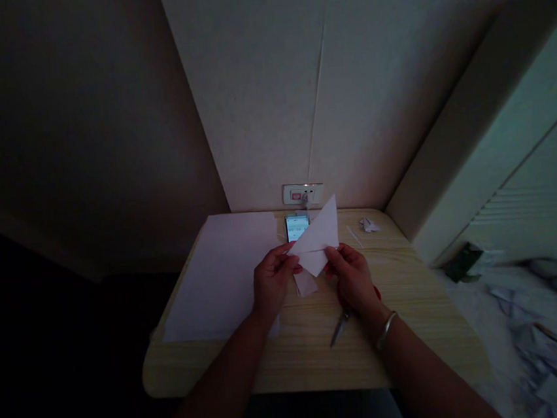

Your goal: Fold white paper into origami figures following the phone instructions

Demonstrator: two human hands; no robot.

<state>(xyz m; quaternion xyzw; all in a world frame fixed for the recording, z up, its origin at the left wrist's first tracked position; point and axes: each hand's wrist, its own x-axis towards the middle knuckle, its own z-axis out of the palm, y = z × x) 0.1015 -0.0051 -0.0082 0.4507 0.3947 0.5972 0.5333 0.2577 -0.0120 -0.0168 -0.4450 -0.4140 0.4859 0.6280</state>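
A folded piece of white paper (317,231) is held up over the table between my two hands. My left hand (271,280) pinches its left corner, and my right hand (352,274) grips its lower right edge with thumb on top. The paper has a pointed top, a crease across it and a point at the bottom. Beneath my right hand lie scissors (339,330) with red handles, partly hidden by the hand. A small piece of paper (306,284) rests on the table just below the folded paper.
Large white sheets (220,274) cover the left of the wooden table (418,327). A lit phone (296,226) stands behind my hands, near a wall socket (303,194) with a plug. Crumpled paper (369,224) and a thin paper strip (355,236) lie at the back right.
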